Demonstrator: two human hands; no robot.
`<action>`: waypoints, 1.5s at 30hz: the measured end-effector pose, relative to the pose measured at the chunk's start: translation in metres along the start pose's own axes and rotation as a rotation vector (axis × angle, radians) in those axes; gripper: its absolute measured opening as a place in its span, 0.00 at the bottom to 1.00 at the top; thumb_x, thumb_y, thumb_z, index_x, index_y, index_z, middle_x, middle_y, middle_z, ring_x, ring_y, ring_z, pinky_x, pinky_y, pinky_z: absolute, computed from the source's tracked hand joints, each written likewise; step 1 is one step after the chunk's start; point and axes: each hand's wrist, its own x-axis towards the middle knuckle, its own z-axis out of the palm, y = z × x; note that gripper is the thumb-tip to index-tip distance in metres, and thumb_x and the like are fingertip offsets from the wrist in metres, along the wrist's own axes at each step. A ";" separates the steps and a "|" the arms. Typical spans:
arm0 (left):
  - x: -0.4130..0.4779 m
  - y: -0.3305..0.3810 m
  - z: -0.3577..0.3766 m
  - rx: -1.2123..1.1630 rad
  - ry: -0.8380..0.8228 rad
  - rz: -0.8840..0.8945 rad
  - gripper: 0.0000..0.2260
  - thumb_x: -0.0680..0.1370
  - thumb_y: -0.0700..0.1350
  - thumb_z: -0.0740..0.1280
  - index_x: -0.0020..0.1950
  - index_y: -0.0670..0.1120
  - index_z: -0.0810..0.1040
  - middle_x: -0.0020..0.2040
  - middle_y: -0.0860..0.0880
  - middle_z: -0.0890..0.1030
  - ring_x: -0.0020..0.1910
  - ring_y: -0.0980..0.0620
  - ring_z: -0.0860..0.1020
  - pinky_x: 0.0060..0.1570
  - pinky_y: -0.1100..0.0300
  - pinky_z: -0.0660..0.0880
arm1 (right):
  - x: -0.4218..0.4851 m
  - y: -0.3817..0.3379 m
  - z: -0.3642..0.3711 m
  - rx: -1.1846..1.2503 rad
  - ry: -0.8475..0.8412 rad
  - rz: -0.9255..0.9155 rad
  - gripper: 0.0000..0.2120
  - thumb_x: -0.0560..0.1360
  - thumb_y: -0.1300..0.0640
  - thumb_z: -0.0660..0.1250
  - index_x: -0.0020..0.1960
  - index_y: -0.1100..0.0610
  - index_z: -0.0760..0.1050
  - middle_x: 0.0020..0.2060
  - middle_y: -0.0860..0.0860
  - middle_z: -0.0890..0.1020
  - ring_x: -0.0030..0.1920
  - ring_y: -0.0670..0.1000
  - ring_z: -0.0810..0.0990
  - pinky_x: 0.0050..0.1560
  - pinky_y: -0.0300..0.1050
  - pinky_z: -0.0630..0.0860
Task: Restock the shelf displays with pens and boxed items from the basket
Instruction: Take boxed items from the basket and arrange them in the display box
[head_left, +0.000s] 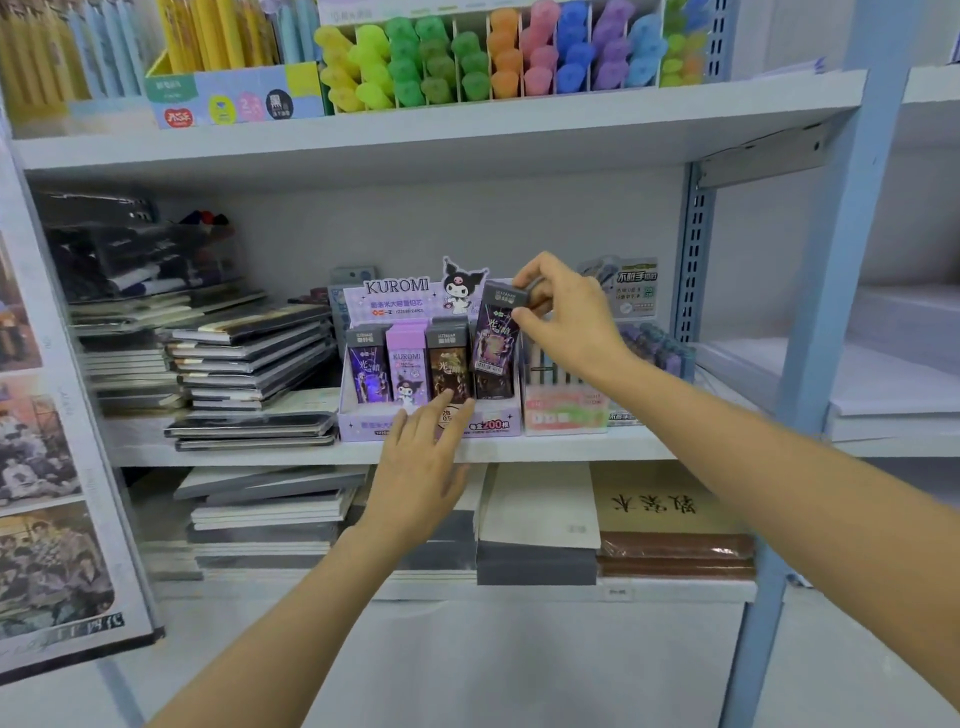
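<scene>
- Your right hand (566, 317) is up at the middle shelf (571, 451). Its thumb and fingers (527, 273) are curled in a pinch on the grey top end of a dark purple box (494, 345).
- That dark purple box stands in the rightmost slot of the Kuromi display tray (498, 425). It leans slightly, top toward the right, and sits higher than its neighbours, with its lower end inside the tray.
- Your left hand (421, 467) holds nothing. Its fingers are straight and a little spread, palm toward the shelf, with the fingertips over the tray's front wall just below the boxes. Whether they actually touch the card cannot be told.
- Three other boxes stand upright in the tray, side by side to the left of the one you hold: a blue-violet box (368, 371), a lilac box (407, 366) and a brown-black box (448, 364).
- The tray sits at the front edge of the middle shelf. Stacked notebooks (249, 358) lie on its left, and a pastel display carton (563, 410) stands just beside it on the right.
- On the shelf above, highlighters (467, 57) stand sorted by colour in a divided holder: yellow, green, orange, pink, blue and purple.
- Below the middle shelf lie flat stacks of paper pads (540, 512).
</scene>
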 end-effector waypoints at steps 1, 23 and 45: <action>-0.001 0.000 0.000 0.022 0.008 0.009 0.29 0.78 0.45 0.65 0.78 0.49 0.59 0.77 0.42 0.59 0.74 0.44 0.61 0.76 0.46 0.50 | -0.001 0.001 0.005 -0.030 -0.022 -0.015 0.09 0.73 0.64 0.69 0.51 0.54 0.73 0.39 0.49 0.83 0.40 0.48 0.81 0.47 0.49 0.80; -0.003 -0.003 0.005 0.162 0.031 0.029 0.33 0.77 0.43 0.62 0.79 0.51 0.52 0.71 0.40 0.65 0.73 0.43 0.60 0.75 0.48 0.51 | 0.002 0.013 0.027 -0.513 -0.106 -0.183 0.15 0.77 0.61 0.65 0.64 0.58 0.76 0.56 0.54 0.74 0.57 0.54 0.71 0.52 0.50 0.73; -0.153 0.005 0.125 -0.153 0.077 -0.131 0.22 0.61 0.26 0.73 0.55 0.35 0.79 0.52 0.38 0.80 0.48 0.39 0.79 0.47 0.48 0.77 | -0.219 0.049 0.143 0.032 -0.525 -0.091 0.07 0.78 0.58 0.63 0.49 0.55 0.80 0.38 0.48 0.82 0.35 0.48 0.76 0.40 0.48 0.75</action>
